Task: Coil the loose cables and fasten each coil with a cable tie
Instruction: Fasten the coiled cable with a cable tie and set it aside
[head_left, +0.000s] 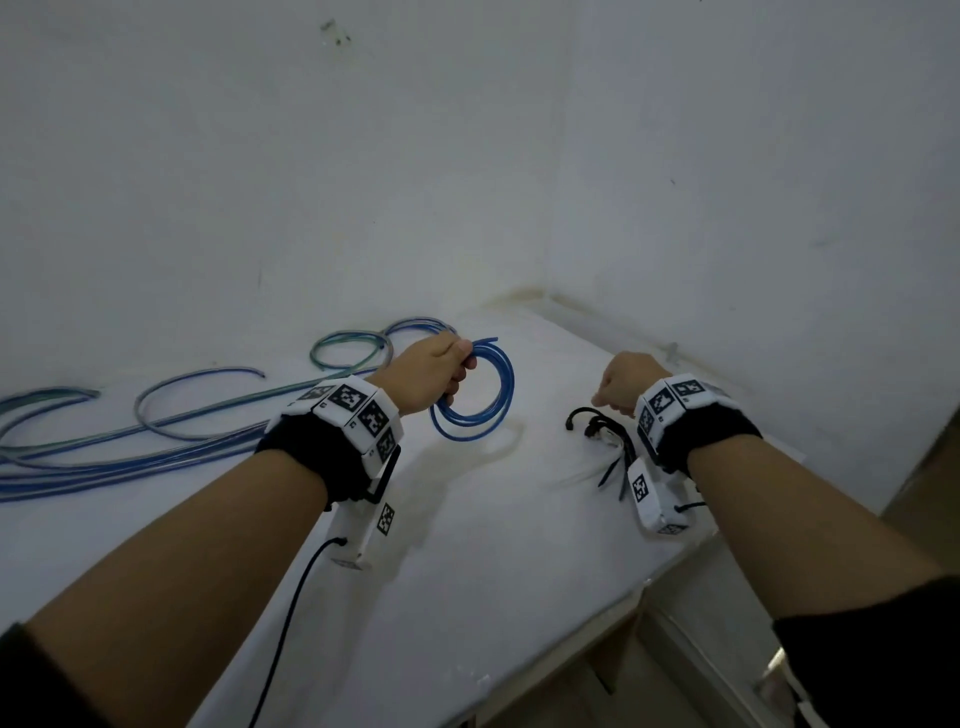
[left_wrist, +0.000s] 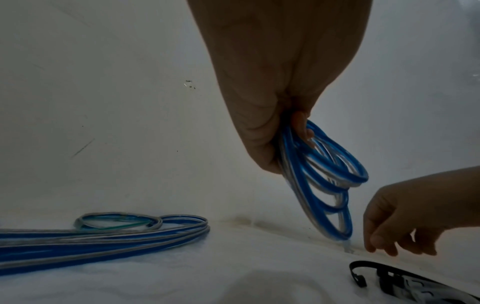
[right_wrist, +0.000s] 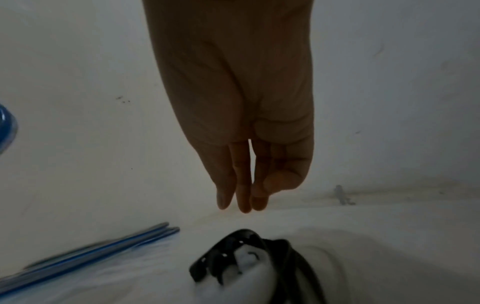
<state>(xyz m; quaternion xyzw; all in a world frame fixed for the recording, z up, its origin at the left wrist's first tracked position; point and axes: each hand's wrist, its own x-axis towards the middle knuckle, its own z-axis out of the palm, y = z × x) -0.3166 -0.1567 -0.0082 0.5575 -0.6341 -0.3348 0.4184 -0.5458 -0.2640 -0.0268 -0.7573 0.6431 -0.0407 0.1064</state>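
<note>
My left hand (head_left: 457, 371) is raised above the white table and grips a small coil of blue cable (head_left: 475, 397) at its top; the loops hang below the fist. In the left wrist view the fingers (left_wrist: 301, 127) curl round the coil (left_wrist: 332, 181). My right hand (head_left: 605, 402) hovers to the right with its fingers (right_wrist: 244, 197) pointing down, holding nothing. Just below it lies a bundle of black cable ties (head_left: 597, 428), also seen as black cable ties (right_wrist: 233, 253) under the fingertips. Several loose blue and clear cables (head_left: 130, 441) sprawl across the table's left side.
The white-covered table (head_left: 467, 571) fits into a corner of two white walls. Its right edge (head_left: 675, 566) drops to the floor. A small pale scrap (head_left: 670, 351) lies by the right wall. Wrist-camera leads hang under both forearms.
</note>
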